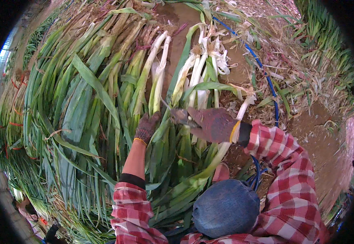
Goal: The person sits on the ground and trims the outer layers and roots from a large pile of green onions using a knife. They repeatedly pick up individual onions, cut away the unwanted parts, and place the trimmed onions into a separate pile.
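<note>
My left hand, in a dark knit work glove, closes around the green part of a long green onion. This stalk's white end points away from me. My right hand, gloved the same way, grips a worn metal hand tool. A thin curved tip sticks out of the tool towards the stalk at my left hand; the tool's exact kind is unclear. Beyond my right hand lie several stalks with bared white shanks, some with roots and loose skins. Another onion stalk passes under my right wrist.
A thick heap of untrimmed green onions spreads on the left, beside tied bundles. A blue hose curves over peeled skins on the right. My denim-covered knee rises in front. More onions lie far right.
</note>
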Demonstrator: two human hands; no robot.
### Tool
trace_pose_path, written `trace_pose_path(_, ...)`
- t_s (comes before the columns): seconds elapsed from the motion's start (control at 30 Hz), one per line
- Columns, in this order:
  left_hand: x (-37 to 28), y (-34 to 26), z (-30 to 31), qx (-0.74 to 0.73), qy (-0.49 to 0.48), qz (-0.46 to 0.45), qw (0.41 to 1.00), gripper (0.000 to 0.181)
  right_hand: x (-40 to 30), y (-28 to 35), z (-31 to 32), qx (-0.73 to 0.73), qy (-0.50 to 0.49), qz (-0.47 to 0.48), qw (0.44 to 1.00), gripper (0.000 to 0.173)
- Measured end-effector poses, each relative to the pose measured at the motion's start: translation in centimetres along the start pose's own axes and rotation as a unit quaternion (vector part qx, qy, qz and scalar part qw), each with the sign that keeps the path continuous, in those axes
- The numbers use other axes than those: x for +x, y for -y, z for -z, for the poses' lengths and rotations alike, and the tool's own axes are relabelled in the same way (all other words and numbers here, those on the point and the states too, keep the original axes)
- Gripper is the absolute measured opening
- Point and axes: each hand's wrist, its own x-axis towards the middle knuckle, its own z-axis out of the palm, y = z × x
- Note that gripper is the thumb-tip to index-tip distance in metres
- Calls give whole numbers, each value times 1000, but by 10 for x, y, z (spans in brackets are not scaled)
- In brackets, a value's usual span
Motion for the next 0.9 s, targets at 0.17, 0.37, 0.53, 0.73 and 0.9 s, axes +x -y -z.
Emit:
trace_pose_path(0.17, -11, -38, 10, -56, 37, 87, 994, 59, 50, -32, -6, -26, -25, -80, 996, 61)
trace_pose_path(0.37, 12, 12, -12, -74, 9, 64, 995, 63, 122, -72, 9, -58, -75, -130, 987, 50)
trace_pose_path(0.53, -5, -10, -4, -207, 3, 51, 977, 58, 158, -74, 47, -104, -45, -155, 981, 49)
trace_pose_path(0.73, -12, -16, -8, -27, -51, -35, 998, 50, 134, -82, 22, -98, -46, -124, 986, 47)
trace_pose_path(0.9, -18, -44, -3, -112, -18, 59, 992, 47, 59, -40, 14, -82, 21, -62, 995, 56)
